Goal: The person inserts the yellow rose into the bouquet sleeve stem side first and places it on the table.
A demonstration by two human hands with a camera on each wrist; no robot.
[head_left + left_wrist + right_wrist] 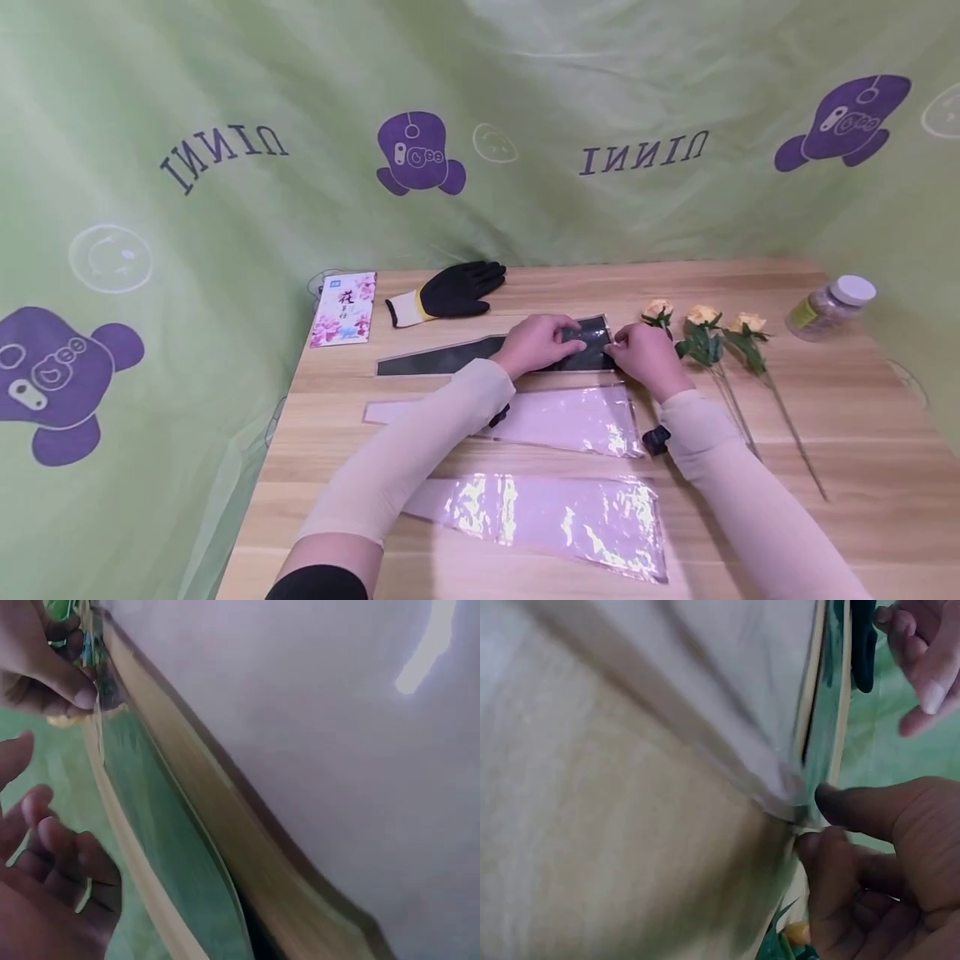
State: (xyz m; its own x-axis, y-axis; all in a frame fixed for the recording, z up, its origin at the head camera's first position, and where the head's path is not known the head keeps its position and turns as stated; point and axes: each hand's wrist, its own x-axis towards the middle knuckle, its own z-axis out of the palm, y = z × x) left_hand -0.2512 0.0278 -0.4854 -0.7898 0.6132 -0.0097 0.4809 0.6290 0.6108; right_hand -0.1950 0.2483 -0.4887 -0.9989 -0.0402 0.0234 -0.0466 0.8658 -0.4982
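A tapered black flower sleeve [442, 358] with a clear margin lies on the table, its wide end to the right. My right hand [648, 354] pinches the edge of that wide end between thumb and forefinger; the right wrist view shows the fingertips [829, 799] at the edge. Above the sleeve's wide part hovers my left hand [540, 343], fingers loosely bent and nothing in them, as the left wrist view of the hand [64, 877] shows. Two pale pink sleeves, a middle one [570, 421] and a nearer one [555, 517], lie closer to me.
Three artificial yellow roses [703, 315] with long stems lie right of the sleeves. A clear jar [821, 312] with a white lid stands at the back right. A black work glove [457, 292] and a floral-printed packet [343, 310] lie at the back left, before a green curtain [525, 225].
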